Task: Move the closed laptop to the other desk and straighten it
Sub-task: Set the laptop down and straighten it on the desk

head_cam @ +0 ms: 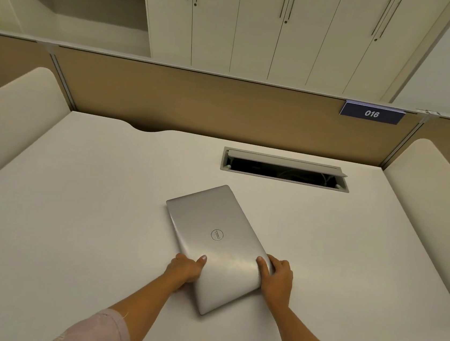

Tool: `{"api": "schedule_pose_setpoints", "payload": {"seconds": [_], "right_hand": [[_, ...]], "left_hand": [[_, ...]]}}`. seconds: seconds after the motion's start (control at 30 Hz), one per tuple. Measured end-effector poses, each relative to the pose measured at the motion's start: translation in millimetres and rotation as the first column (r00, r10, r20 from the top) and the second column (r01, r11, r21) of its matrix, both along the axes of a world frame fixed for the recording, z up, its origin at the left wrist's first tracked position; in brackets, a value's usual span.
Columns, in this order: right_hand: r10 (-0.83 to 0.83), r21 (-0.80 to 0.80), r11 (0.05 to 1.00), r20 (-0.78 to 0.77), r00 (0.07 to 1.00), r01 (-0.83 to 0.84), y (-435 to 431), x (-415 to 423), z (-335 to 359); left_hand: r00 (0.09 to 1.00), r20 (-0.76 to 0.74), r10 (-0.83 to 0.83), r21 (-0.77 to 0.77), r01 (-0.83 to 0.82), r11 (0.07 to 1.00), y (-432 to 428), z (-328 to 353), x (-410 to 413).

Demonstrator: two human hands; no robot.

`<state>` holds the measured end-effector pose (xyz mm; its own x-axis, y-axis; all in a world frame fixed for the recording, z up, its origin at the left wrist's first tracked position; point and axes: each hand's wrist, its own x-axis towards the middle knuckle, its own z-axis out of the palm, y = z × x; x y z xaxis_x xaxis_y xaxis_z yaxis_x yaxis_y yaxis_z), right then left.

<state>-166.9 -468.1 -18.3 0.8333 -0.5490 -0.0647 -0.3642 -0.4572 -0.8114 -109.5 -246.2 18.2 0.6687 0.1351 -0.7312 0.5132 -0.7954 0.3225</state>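
Observation:
A closed silver laptop with a round logo on its lid lies on the white desk, turned at an angle so its long side runs from upper left to lower right. My left hand grips its left long edge near the closer end, thumb on the lid. My right hand grips the opposite long edge, thumb also on top. Whether the laptop rests flat or is slightly lifted cannot be told.
An open cable hatch is set into the desk behind the laptop. A tan partition with a "016" label bounds the back. Rounded white dividers stand at the left and the right. Cabinets rise beyond.

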Motion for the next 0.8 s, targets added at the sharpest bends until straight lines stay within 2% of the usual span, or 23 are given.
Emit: {"api": "schedule_pose_setpoints", "payload": {"seconds": [0.23, 0.47, 0.53, 0.67, 0.8], "right_hand": [[-0.004, 0.006, 1.0, 0.023, 1.0, 0.004, -1, -3, -3], [-0.041, -0.042, 0.998, 0.025, 0.999, 0.042, 4, -2, -6], [-0.046, -0.073, 0.996, 0.011, 0.999, 0.046, 6, -2, -5], [-0.018, -0.335, 0.942, 0.036, 0.999, 0.029, 15, -6, 1], [0.235, -0.48, 0.856, 0.024, 0.972, -0.195, 32, -3, 11]], "left_hand": [[0.989, -0.078, -0.122, 0.068, 0.128, 0.989, 7, 1, 7], [0.949, -0.036, -0.314, 0.11, 0.316, 0.942, 26, 2, 18], [0.94, 0.063, -0.335, 0.173, 0.32, 0.931, 35, 3, 28], [0.894, 0.353, -0.277, 0.241, 0.199, 0.95, 46, 14, 56], [0.803, 0.499, -0.326, 0.247, 0.228, 0.942, 50, 20, 87]]}}
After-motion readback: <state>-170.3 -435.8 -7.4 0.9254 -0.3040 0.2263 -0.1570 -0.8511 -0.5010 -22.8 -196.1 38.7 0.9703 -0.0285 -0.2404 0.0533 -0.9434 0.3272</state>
